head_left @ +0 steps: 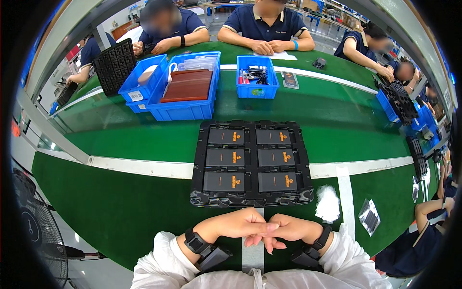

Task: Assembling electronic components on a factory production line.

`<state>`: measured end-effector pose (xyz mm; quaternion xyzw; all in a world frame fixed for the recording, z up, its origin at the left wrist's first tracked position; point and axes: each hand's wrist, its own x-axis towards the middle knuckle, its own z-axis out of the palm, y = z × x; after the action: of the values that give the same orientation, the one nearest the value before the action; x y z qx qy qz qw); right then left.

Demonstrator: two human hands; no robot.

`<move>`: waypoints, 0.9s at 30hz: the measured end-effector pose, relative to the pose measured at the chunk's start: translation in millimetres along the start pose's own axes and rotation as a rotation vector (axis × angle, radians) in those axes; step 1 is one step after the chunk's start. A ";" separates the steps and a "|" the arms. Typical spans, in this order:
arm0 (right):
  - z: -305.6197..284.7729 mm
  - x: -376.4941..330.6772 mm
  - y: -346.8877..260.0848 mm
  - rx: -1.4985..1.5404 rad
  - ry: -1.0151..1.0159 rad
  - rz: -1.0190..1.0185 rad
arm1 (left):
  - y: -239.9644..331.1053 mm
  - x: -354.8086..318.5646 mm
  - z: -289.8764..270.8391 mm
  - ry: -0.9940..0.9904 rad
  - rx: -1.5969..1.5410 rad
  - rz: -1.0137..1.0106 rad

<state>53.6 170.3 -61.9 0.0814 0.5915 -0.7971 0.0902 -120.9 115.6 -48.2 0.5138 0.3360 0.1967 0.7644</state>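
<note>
My left hand [248,222] and my right hand [291,226] meet in front of me, their fingers loosely interlaced, with no object in them. Both are closed and hover near the front part of the green table [144,212]. Just beyond them lies a black moulded tray [250,164]. Seated in its pockets are several flat dark grey rectangular pieces [224,182] with orange marks, in two columns. A crumpled clear plastic bag [328,204] rests to the right of the tray. Each wrist wears a black strap with a small device.
Farther back stand a large blue bin [183,113] with brown sheets [186,85] and a smaller blue bin [257,91] of small parts. A clear packet with black strips [369,217] lies at right. A fan [38,226] stands left. Co-workers sit across the table.
</note>
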 end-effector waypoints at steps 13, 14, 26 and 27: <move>2.6 0.5 -9.8 0.073 -0.024 -0.010 | -4.0 0.0 -1.2 -0.033 -0.048 0.034; 3.2 0.7 -8.9 0.069 -0.011 -0.026 | -3.8 0.1 -1.4 -0.032 -0.049 0.035; 2.4 1.5 -5.6 0.058 -0.002 -0.060 | -3.0 0.3 -1.9 -0.030 -0.045 0.016; 2.3 1.6 -5.7 0.086 -0.014 -0.044 | -1.8 0.0 -1.6 -0.027 -0.044 0.017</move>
<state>50.6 169.7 -56.3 0.0666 0.5577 -0.8241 0.0733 -122.2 115.9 -50.2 0.5021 0.3171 0.2036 0.7784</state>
